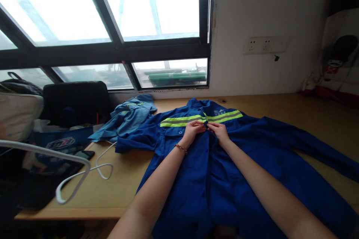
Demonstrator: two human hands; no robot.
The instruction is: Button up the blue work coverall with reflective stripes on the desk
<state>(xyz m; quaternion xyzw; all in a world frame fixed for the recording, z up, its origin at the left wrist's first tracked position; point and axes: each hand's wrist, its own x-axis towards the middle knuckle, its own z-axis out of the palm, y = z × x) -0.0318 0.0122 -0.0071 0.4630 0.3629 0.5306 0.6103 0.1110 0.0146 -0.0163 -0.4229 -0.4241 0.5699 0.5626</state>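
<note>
Left hand (193, 129) and right hand (219, 130) pinch front edges of the blue cloth work jacket (224, 179); slack fabric may slip askew.

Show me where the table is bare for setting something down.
Bare wood: left front, between white hanger and blue jacket; far right, between the jacket's sleeve and the wall. Crowded: the middle, where left hand and right hand pinch the jacket, and far left, under the light-blue garment.
</note>
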